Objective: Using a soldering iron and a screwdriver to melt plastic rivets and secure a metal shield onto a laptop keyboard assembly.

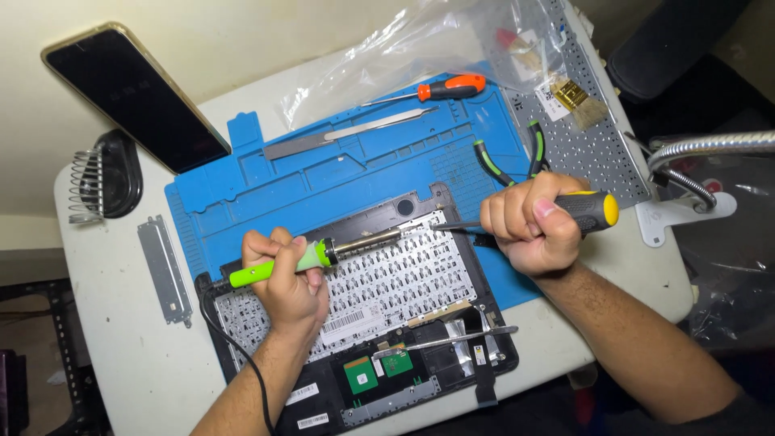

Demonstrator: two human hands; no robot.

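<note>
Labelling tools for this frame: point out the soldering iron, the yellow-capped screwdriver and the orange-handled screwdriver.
soldering iron [274, 267], head view, on its green handle by the left hand.
yellow-capped screwdriver [593, 210], head view, on its black grip.
orange-handled screwdriver [452, 86], head view, on its orange handle.

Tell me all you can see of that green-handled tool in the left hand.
The soldering iron has a bright green grip, a black collar and a metal barrel with a darker tip. It lies nearly level, tip aimed right and slightly up. The left hand is wrapped around its grip. Its tip sits over the upper edge of the exposed laptop keyboard back. A black cord trails down along the forearm.
</note>
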